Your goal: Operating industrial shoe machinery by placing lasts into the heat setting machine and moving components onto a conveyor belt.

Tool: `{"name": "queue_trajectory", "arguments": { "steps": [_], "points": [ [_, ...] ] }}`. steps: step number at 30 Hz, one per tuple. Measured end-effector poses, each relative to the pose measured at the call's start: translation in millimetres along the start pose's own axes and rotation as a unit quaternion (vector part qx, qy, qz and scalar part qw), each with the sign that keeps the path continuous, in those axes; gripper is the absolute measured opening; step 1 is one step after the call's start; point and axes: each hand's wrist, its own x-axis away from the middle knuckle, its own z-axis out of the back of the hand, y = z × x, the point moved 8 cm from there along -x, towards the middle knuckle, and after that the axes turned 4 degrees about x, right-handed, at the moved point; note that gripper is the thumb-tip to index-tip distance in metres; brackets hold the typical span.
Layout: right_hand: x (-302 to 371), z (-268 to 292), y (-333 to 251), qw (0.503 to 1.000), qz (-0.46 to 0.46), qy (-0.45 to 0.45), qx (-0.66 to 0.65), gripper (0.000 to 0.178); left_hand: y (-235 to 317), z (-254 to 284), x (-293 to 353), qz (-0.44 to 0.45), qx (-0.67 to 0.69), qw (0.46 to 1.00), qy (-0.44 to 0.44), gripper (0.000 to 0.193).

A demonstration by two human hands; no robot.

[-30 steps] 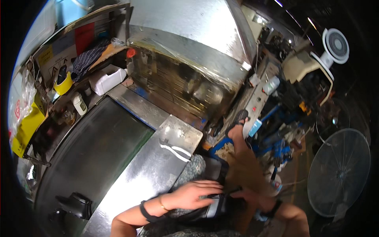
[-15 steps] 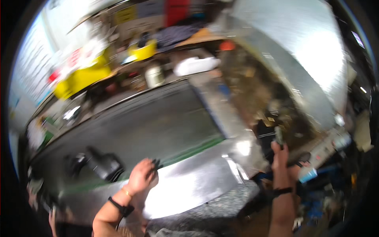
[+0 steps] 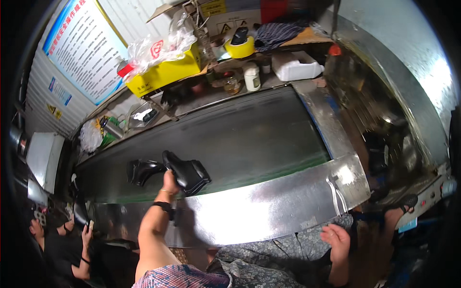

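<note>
Two glossy black ankle boots lie on a dark conveyor belt [image 3: 249, 132]. My left hand [image 3: 169, 183] reaches forward and has its fingers closed on the nearer boot [image 3: 188, 174], at its left side; some fingertips are hidden by the boot. The other boot [image 3: 142, 171] rests just left of it. Over my lap, my right hand [image 3: 337, 240] is raised with its fingers apart and holds nothing.
A shiny metal ledge [image 3: 259, 213] runs along the belt's near side, with white cords [image 3: 337, 194] at its right end. A yellow box [image 3: 165, 72], a white jar [image 3: 251, 77] and a white jug [image 3: 295, 66] stand behind. A co-worker [image 3: 57, 240] sits at the left.
My left hand has moved from the belt's near edge onto a boot. My right hand has come back from the dark area at the right to my lap. The view has turned left.
</note>
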Motion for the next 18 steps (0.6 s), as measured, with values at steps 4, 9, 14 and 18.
{"name": "queue_trajectory", "arguments": {
  "steps": [4, 9, 14, 18],
  "points": [
    [56, 31, 30, 0.995, -0.023, 0.101, -0.010, 0.021, -102, -129, 2, 0.007, -0.213, 0.977, -0.025, 0.044],
    [91, 30, 16, 0.993, 0.026, 0.109, -0.034, 0.020, -79, -305, 80, -0.383, -0.689, 0.551, -0.273, 0.082],
    [117, 18, -5, 0.989, 0.098, 0.107, -0.042, 0.021, -76, -177, -36, -0.112, -0.728, 0.676, -0.031, 0.120],
    [132, 24, 6, 0.987, 0.104, 0.115, -0.044, 0.019, -116, -272, 15, -0.041, -0.670, 0.727, -0.144, 0.057]
  ]
}}
